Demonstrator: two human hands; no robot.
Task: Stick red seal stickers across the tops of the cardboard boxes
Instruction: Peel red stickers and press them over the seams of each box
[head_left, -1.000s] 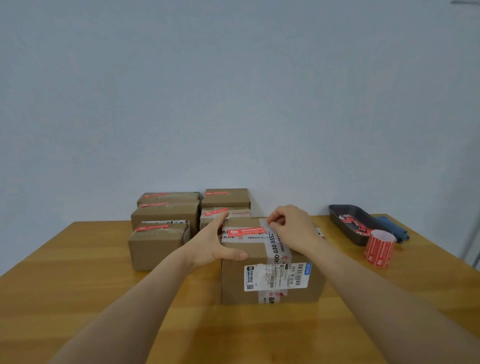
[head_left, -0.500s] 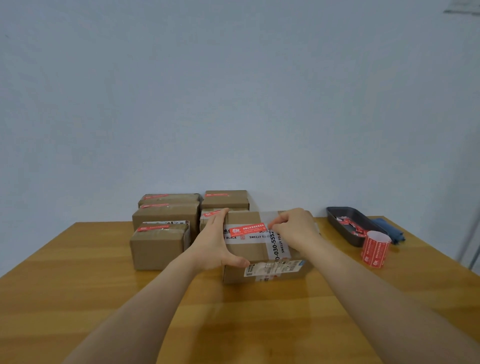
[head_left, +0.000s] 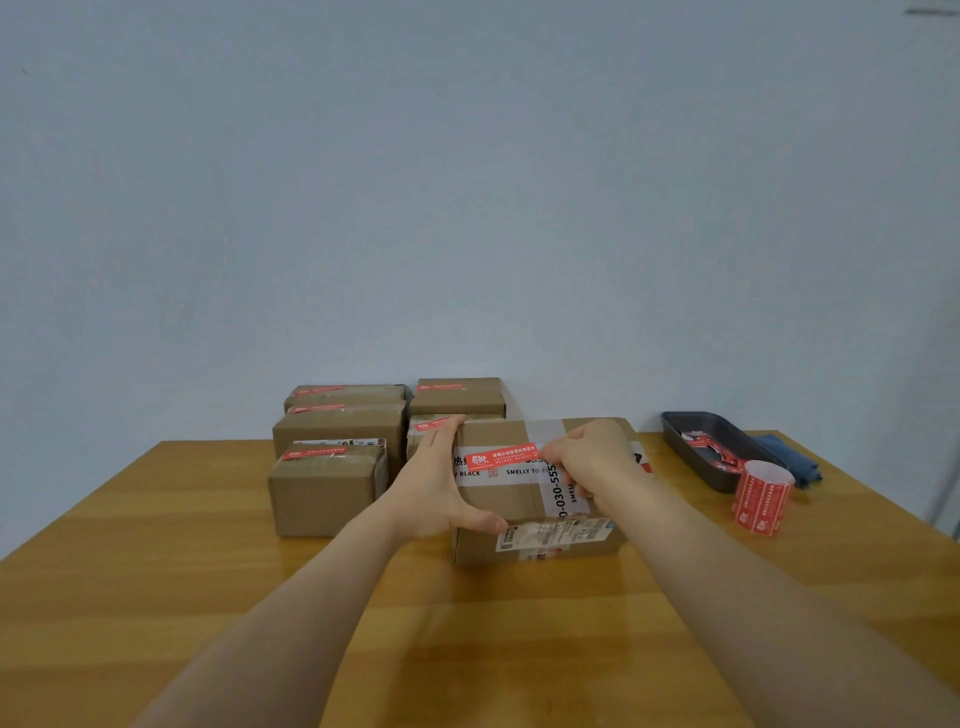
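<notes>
- The left hand (head_left: 434, 488) clamps the near-left corner of the cardboard box (head_left: 511, 499), thumb along the near edge and fingers spread wide up the left side, apparently to keep the box from sliding while the seal goes on.
- The right hand (head_left: 592, 460) rests on the box top with fingers curled, pinching or pressing down the right end of the red seal sticker (head_left: 503, 457); I judge it is smoothing that end flat.
- The sticker lies across the white tape band on the top, running left to right.
- Right of the box stands the sticker roll (head_left: 762, 496), near enough to reach, with a dark tray (head_left: 675, 434) of red scraps behind it.
- Farther left, the stacked boxes (head_left: 337, 431) already carry red seals and sit against the wall, out of the way.
</notes>
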